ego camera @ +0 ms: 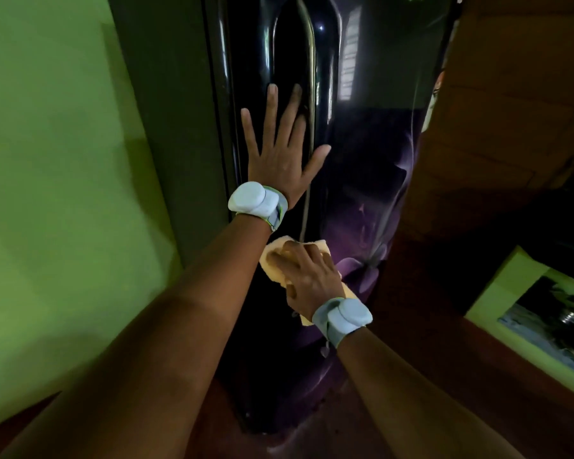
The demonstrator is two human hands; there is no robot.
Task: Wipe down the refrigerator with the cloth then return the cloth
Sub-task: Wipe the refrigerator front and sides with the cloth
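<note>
A pale yellow cloth (279, 260) lies flat against the lower front of a glossy black refrigerator (362, 134), pressed there by the right hand (309, 276), whose fingers curl over it and hold it. Above, the left hand (284, 154) rests flat on the door, fingers straight and spread, beside the long vertical handle (307, 44). Both wrists wear grey bands. The refrigerator's left edge sits near a green wall (53, 160); its right edge is just beside a brown wooden panel (511, 111). Reddish floor (279, 435) shows below the door.
</note>
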